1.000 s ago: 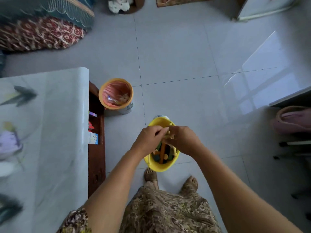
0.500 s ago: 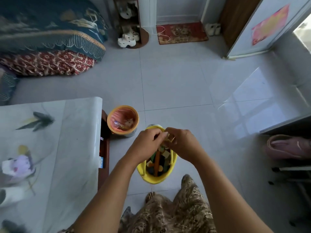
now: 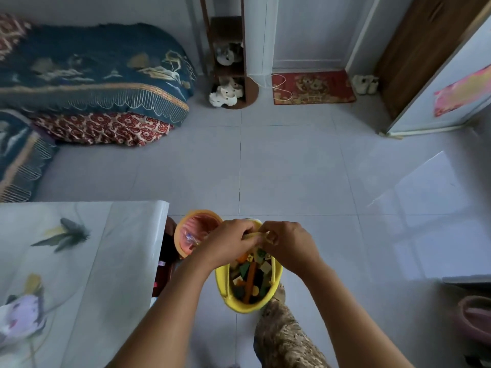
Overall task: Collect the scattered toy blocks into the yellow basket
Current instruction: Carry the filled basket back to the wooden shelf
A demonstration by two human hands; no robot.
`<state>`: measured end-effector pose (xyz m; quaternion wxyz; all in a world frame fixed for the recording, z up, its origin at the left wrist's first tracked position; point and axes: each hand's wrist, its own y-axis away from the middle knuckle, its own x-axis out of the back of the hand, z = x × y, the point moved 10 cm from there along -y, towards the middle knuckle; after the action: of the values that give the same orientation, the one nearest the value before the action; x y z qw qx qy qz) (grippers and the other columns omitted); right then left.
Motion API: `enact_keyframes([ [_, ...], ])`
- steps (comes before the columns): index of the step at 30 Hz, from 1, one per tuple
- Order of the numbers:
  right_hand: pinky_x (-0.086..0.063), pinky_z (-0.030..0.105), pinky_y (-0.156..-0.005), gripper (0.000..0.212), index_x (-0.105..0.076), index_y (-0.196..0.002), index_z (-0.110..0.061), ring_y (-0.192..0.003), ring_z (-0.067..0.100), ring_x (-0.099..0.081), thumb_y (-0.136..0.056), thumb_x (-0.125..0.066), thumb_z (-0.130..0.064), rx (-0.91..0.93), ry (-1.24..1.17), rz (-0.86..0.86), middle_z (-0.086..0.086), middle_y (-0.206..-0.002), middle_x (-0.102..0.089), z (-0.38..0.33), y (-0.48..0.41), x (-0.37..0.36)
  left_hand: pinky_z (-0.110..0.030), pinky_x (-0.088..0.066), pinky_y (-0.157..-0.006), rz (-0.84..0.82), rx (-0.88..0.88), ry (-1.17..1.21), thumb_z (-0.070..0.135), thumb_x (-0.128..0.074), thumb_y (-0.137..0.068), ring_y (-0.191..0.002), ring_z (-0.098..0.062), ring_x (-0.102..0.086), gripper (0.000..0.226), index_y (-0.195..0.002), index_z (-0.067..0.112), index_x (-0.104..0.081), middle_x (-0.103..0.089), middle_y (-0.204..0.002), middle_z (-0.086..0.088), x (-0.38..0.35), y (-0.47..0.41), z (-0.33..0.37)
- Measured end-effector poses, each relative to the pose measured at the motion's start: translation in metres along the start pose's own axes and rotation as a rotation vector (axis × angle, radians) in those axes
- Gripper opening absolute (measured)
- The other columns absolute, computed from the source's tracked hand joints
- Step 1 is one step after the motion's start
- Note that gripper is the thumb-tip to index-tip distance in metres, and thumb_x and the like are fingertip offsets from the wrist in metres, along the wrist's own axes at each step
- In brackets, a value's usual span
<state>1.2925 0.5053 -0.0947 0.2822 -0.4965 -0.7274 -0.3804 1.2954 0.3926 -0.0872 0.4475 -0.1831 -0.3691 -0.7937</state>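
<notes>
**Holding the filled basket by its handle above the floor**

Spreading across most of the view, the grey tiled floor (image 3: 292,168) lies beyond the yellow basket (image 3: 225,288), and no loose block shows anywhere on it, which suggests the collecting is close to done. To the basket's left stands the counter (image 3: 79,261) under a pale printed cover; no block is visible on it either, though its near end is blurred. Far beyond the basket and to its left, a blue bedspread (image 3: 93,75) hangs over a low bed. Just left of the basket, beside the counter's edge, sits an orange bin (image 3: 198,217) with a pink liner, partly hidden by the left forearm.

The basket hangs in front of the person, apparently clear of the floor, with a patterned garment (image 3: 287,335) below it. Inside, the toy blocks (image 3: 252,274) are piled together in green, orange and cream, a long orange piece lying lengthwise among them.

Both hands meet over the basket's far rim. The left hand (image 3: 228,245) is curled closed around the yellow handle (image 3: 252,235), probably to carry the load. The right hand (image 3: 287,243) is pinched against the same handle; something small and pale shows at its fingertips, but whether that is a block or part of the handle I cannot tell.
</notes>
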Motion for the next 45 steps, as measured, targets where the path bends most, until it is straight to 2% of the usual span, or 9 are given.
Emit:
enact_keyframes([
  [4,-0.035,0.026,-0.069,0.026,-0.066,-0.114,-0.032,-0.101,0.018,-0.057,-0.091,-0.056,-0.040,0.043,0.012,-0.036,-0.004,-0.103,-0.063,0.005,-0.072,0.039,-0.026,-0.037,-0.059,0.042,0.028,0.006,0.029,-0.066,-0.086,-0.066,-0.009,-0.053,0.012,-0.081,0.021,-0.059,-0.058,-0.071,0.009,0.043,-0.062,0.015],
  [11,-0.047,0.034,-0.075,0.022,-0.065,-0.108,-0.023,-0.100,0.023,-0.056,-0.096,-0.049,-0.033,0.110,0.044,0.005,0.000,-0.107,-0.058,-0.007,-0.169,0.082,-0.023,-0.033,-0.054,0.139,0.067,0.056,0.027,-0.064,-0.088,-0.062,-0.008,-0.046,0.028,-0.069,0.030,-0.044,-0.049,-0.066,0.009,0.106,-0.141,0.017],
  [18,-0.049,0.034,-0.073,0.019,-0.062,-0.108,-0.023,-0.095,0.022,-0.055,-0.097,-0.049,-0.029,0.119,0.068,0.112,-0.001,-0.097,-0.056,-0.023,-0.302,0.125,-0.025,-0.047,-0.066,0.138,0.002,0.058,0.027,-0.061,-0.090,-0.077,-0.012,-0.060,0.004,-0.090,0.026,-0.058,-0.062,-0.084,0.006,0.196,-0.249,0.007],
  [23,-0.047,0.033,-0.071,0.018,-0.065,-0.107,-0.028,-0.094,0.022,-0.053,-0.095,-0.051,-0.025,0.128,0.045,0.183,-0.002,-0.094,-0.057,-0.050,-0.393,0.157,-0.034,-0.055,-0.084,0.091,0.056,0.035,0.032,-0.060,-0.090,-0.097,-0.014,-0.064,0.023,-0.113,0.025,-0.061,-0.067,-0.108,0.004,0.264,-0.321,-0.023],
  [28,-0.048,0.037,-0.080,0.019,-0.068,-0.108,-0.024,-0.100,0.026,-0.052,-0.094,-0.057,-0.031,0.091,0.080,0.170,0.001,-0.108,-0.054,-0.059,-0.486,0.180,-0.032,-0.047,-0.070,0.058,0.085,-0.119,0.035,-0.062,-0.090,-0.088,-0.022,-0.063,0.016,-0.095,0.020,-0.058,-0.066,-0.097,-0.001,0.331,-0.395,-0.039],
  [31,-0.041,0.037,-0.092,0.029,-0.064,-0.114,-0.024,-0.113,0.022,-0.046,-0.091,-0.057,-0.039,0.108,0.186,-0.030,-0.005,-0.120,-0.052,-0.064,-0.539,0.178,-0.030,-0.040,-0.059,0.073,0.066,-0.138,0.031,-0.062,-0.091,-0.080,-0.024,-0.062,0.017,-0.089,0.015,-0.059,-0.065,-0.087,-0.005,0.358,-0.437,-0.044],
  [36,-0.043,0.031,-0.075,0.014,-0.052,-0.079,-0.031,-0.085,0.021,-0.056,-0.086,-0.063,-0.037,0.151,0.055,-0.289,-0.004,-0.087,-0.056,-0.079,-0.640,0.196,-0.037,-0.055,-0.079,0.154,0.054,-0.079,0.032,-0.068,-0.086,-0.091,-0.020,-0.064,0.019,-0.099,0.019,-0.065,-0.070,-0.099,0.000,0.413,-0.519,-0.045],
  [39,-0.040,0.027,-0.068,0.016,-0.052,-0.079,-0.027,-0.078,0.018,-0.052,-0.087,-0.063,-0.036,0.153,0.004,-0.343,-0.002,-0.083,-0.057,-0.085,-0.698,0.210,-0.042,-0.054,-0.087,0.179,0.107,0.046,0.026,-0.074,-0.081,-0.101,-0.016,-0.063,0.024,-0.104,0.025,-0.065,-0.070,-0.107,0.006,0.451,-0.563,-0.058],
  [45,-0.033,0.029,-0.056,0.038,-0.035,-0.060,-0.026,-0.068,0.019,-0.044,-0.085,-0.063,-0.034,0.143,0.088,-0.369,-0.006,-0.061,-0.042,-0.100,-0.793,0.216,-0.025,-0.047,-0.081,0.313,0.354,0.154,0.025,-0.063,-0.092,-0.099,-0.014,-0.061,0.021,-0.112,0.020,-0.061,-0.065,-0.112,0.004,0.511,-0.600,-0.116],
])
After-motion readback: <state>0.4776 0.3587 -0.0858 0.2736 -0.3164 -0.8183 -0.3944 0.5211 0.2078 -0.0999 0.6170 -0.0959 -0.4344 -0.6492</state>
